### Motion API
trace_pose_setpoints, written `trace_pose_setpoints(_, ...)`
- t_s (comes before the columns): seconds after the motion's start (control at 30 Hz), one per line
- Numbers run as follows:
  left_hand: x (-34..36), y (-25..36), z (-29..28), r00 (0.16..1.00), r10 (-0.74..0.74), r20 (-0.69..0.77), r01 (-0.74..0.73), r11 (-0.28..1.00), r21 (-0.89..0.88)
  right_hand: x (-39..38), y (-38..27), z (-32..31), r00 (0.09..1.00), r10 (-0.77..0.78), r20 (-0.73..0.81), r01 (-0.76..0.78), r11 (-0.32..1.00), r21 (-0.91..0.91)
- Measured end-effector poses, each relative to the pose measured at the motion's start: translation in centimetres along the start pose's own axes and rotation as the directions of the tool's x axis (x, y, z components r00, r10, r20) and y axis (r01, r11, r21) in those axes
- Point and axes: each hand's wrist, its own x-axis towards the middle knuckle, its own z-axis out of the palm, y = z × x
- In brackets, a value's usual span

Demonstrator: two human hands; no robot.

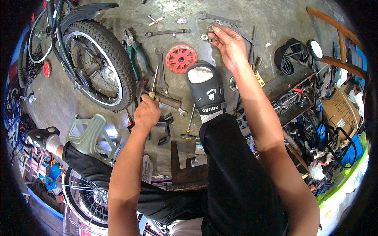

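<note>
My left hand (147,112) is closed round a screwdriver (156,78), whose thin shaft points up and away from me. Just beside that hand lies a hammer (167,101) with a wooden handle. Farther off on the right, my right hand (229,45) pinches a small metal bearing (210,27) between thumb and fingertips. A second small ring (204,37) lies on the floor close to those fingers. A red spoked wheel (181,58) rests flat between the two hands, near my shoe (206,86).
Green-handled pliers (138,53), a double-ended wrench (167,33) and another wrench (160,67) lie on the floor. A bicycle wheel (98,65) stands at the left, above a pale green stool (87,133). Tools fill a metal tray (291,84) at the right.
</note>
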Motion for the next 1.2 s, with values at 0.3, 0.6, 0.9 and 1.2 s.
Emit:
trace_pose_setpoints(0.3, 0.2, -0.1, 0.2, 1.0, 0.007, 0.017, -0.007, 1.0, -0.005, -0.2, 0.2, 0.3, 0.998, -0.064, -0.025, 0.061, 0.993, -0.105)
trace_pose_setpoints(0.6, 0.1, -0.1, 0.2, 1.0, 0.014, 0.003, -0.014, 1.0, 0.009, 0.1, 0.6, 0.2, 0.715, -0.627, 0.308, 0.506, 0.161, -0.847)
trace_pose_setpoints(0.9, 0.2, -0.1, 0.2, 1.0, -0.014, 0.027, 0.014, 1.0, -0.003, -0.4, 1.4, 1.2, 0.682, -0.547, 0.486, 0.381, -0.301, -0.874)
trace_pose_setpoints(1.2, 0.1, -0.2, 0.2, 1.0, -0.013, 0.027, 0.012, 1.0, 0.004, -0.4, 0.5, 0.9, 0.977, -0.163, -0.136, 0.089, 0.896, -0.436)
